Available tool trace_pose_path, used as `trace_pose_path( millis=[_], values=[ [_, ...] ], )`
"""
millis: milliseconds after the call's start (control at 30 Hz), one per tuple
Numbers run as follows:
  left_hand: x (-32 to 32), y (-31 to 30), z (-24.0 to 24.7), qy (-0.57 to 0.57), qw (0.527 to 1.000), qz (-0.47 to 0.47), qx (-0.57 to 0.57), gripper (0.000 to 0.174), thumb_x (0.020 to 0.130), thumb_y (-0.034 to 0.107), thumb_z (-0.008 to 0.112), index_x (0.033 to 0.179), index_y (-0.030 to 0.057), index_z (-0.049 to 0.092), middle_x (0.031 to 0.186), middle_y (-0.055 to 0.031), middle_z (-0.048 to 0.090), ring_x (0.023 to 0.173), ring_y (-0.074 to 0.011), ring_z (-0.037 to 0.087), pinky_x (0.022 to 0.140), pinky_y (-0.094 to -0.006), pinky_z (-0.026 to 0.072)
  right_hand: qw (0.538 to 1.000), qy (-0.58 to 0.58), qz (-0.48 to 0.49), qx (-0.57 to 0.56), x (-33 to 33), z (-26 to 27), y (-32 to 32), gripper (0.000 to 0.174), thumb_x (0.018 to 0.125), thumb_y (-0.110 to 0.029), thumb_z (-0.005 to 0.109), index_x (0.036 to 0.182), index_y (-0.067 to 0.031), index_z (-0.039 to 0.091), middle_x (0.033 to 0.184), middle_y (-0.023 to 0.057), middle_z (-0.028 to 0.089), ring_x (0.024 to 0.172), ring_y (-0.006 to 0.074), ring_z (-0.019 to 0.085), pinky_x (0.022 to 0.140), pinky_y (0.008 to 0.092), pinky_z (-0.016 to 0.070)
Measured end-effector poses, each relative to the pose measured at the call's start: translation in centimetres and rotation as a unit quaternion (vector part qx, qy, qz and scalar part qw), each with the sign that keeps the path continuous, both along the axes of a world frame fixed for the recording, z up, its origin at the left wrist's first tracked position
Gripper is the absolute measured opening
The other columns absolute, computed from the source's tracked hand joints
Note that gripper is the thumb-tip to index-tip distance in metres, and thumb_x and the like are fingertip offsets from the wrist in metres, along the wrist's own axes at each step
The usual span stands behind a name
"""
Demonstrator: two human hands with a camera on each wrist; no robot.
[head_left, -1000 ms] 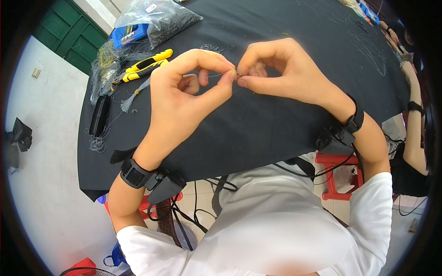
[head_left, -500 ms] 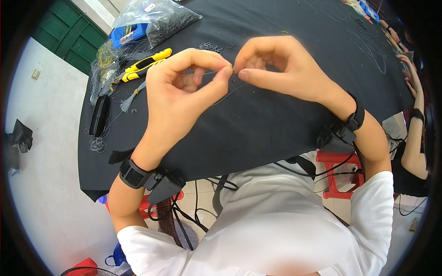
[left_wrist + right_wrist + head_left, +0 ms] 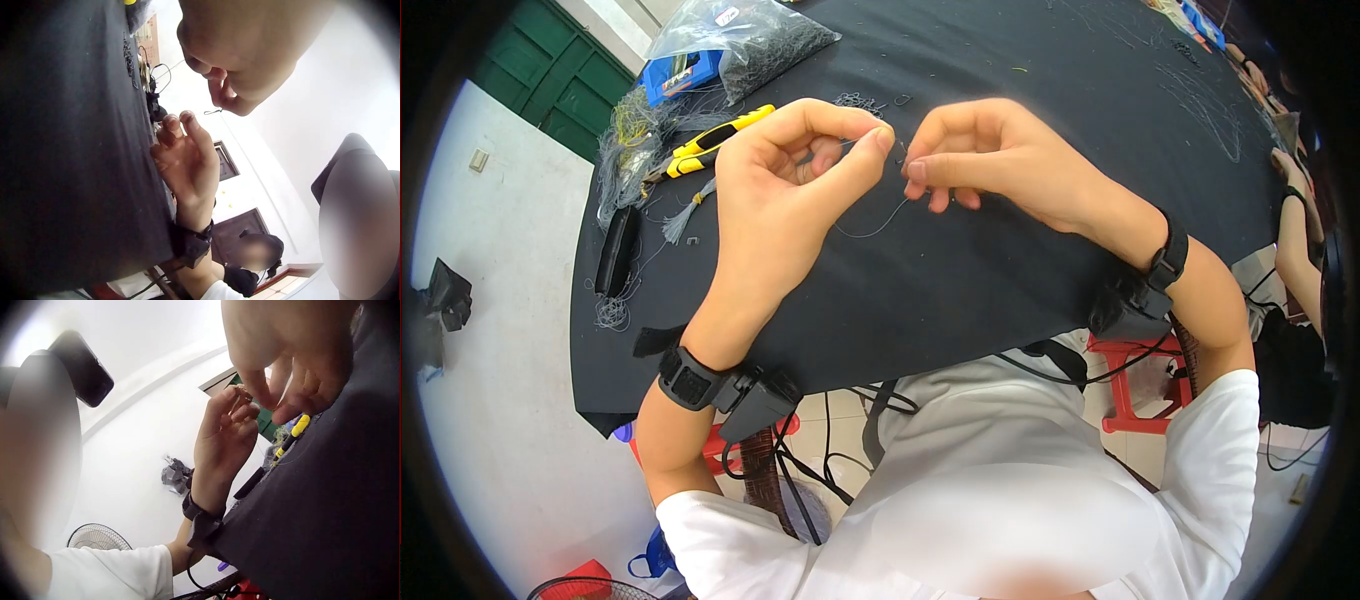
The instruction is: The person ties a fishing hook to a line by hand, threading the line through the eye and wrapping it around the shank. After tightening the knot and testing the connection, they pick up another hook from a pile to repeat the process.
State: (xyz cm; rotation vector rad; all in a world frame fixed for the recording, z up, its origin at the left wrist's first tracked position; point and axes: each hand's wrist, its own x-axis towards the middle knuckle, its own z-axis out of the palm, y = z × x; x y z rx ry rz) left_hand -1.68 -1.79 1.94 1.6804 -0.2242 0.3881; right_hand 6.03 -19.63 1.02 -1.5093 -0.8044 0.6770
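Note:
My left hand pinches a thin grey fishing line between thumb and forefinger. A tiny dark loop juts from its fingertips in the left wrist view. The line's loose part curves below the hands over the dark cloth. My right hand hovers just right of the left fingertips, its fingers loosely bent and thumb near the forefinger; nothing shows between them. In the left wrist view, the right hand's fingertips point up, apart from the left hand's.
Yellow-and-black pliers lie left on the black-covered table, by tangled line and a tied bundle of strands. A clear bag of small dark pieces stands behind. Another person's arm is at the right edge.
My hands' fingertips met at the start; now they are apart. The right hand has dropped slightly with its other fingers uncurled, and more of the loose line shows.

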Motion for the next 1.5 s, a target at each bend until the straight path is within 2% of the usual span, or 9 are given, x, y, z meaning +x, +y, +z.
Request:
trace_pose_path(
  millis=[267,400,500,667,700,800,1167,1400,1500],
  values=[
    [0.4,0.1,-0.1,-0.018,1.000,0.007,0.013,0.009,0.077,0.004,0.065,0.084,-0.0022,0.064,0.067,0.0065,0.048,0.060,0.0007,0.036,0.053,-0.0135,0.0290,0.986,0.158,0.046,-0.015,-1.2,0.6,0.2,0.015,0.082,-0.016,0.061,0.084,-0.0015,0.062,0.080,0.0061,0.064,0.068,0.0079,0.059,0.054,0.0188,0.0441],
    [0.5,0.2,-0.1,-0.036,0.999,0.011,0.011,0.009,0.078,0.003,0.065,0.084,-0.0022,0.065,0.071,0.0048,0.054,0.061,0.0004,0.037,0.054,-0.0137,0.0298,0.999,-0.015,0.022,0.042,-1.1,0.1,0.2,0.012,0.081,-0.014,0.062,0.080,-0.0020,0.060,0.074,0.0025,0.061,0.064,0.0062,0.056,0.053,0.0186,0.0427],
    [0.3,0.8,0.2,-0.023,0.998,0.009,0.064,0.009,0.082,0.004,0.061,0.090,-0.0008,0.062,0.094,-0.0069,0.063,0.086,-0.0091,0.059,0.080,-0.0198,0.0447,0.983,-0.155,-0.030,0.094,-1.3,-0.3,0.2,0.010,0.079,-0.011,0.062,0.077,-0.0025,0.058,0.065,-0.0012,0.055,0.057,0.0042,0.049,0.051,0.0185,0.0386],
    [0.2,0.7,0.2,-0.022,0.998,0.016,0.052,0.010,0.082,0.004,0.062,0.091,-0.0003,0.062,0.095,-0.0069,0.063,0.087,-0.0091,0.058,0.081,-0.0203,0.0448,0.918,-0.364,-0.127,0.097,-1.6,0.3,-0.1,0.005,0.075,-0.006,0.062,0.075,-0.0041,0.057,0.053,-0.0033,0.041,0.050,0.0033,0.036,0.047,0.0204,0.0304],
    [0.2,0.7,0.2,-0.022,0.998,0.015,0.050,0.010,0.082,0.004,0.062,0.091,-0.0002,0.062,0.095,-0.0069,0.063,0.087,-0.0091,0.058,0.081,-0.0204,0.0448,0.913,-0.372,-0.137,0.099,-1.6,0.3,-0.1,0.005,0.074,-0.006,0.062,0.076,-0.0043,0.057,0.053,-0.0034,0.040,0.049,0.0035,0.035,0.046,0.0205,0.0295],
    [0.4,0.2,0.1,-0.050,0.999,0.009,-0.002,0.011,0.078,0.001,0.065,0.088,-0.0029,0.064,0.078,0.0028,0.057,0.064,0.0004,0.038,0.057,-0.0128,0.0335,0.903,-0.388,-0.155,0.097,-1.7,0.4,-0.2,0.006,0.074,-0.004,0.063,0.078,-0.0039,0.058,0.053,-0.0040,0.039,0.049,0.0032,0.033,0.045,0.0200,0.0271],
    [0.4,0.2,0.0,-0.060,0.998,-0.002,0.005,0.010,0.077,-0.001,0.065,0.087,-0.0027,0.064,0.078,0.0026,0.057,0.064,-0.0002,0.036,0.056,-0.0124,0.0338,0.868,-0.455,-0.166,0.106,-1.8,0.5,-0.2,0.010,0.073,0.000,0.065,0.081,-0.0052,0.061,0.053,-0.0054,0.041,0.047,0.0015,0.033,0.043,0.0189,0.0229],
    [0.5,0.2,0.0,-0.073,0.997,-0.003,0.025,0.011,0.076,-0.002,0.065,0.087,-0.0025,0.064,0.079,0.0010,0.059,0.063,-0.0003,0.036,0.057,-0.0132,0.0352,0.878,-0.427,-0.180,0.116,-1.8,0.6,-0.3,0.007,0.076,0.000,0.063,0.081,-0.0041,0.060,0.055,-0.0072,0.041,0.050,0.0000,0.032,0.044,0.0185,0.0222],
    [0.2,0.3,0.1,-0.078,0.996,-0.005,0.047,0.011,0.076,-0.004,0.064,0.087,-0.0039,0.063,0.082,-0.0031,0.060,0.068,-0.0017,0.045,0.062,-0.0149,0.0403,0.898,-0.388,-0.176,0.114,-1.6,0.7,-0.4,0.005,0.079,-0.001,0.062,0.083,-0.0023,0.059,0.057,-0.0072,0.042,0.052,-0.0005,0.033,0.046,0.0180,0.0233]
  ],
)
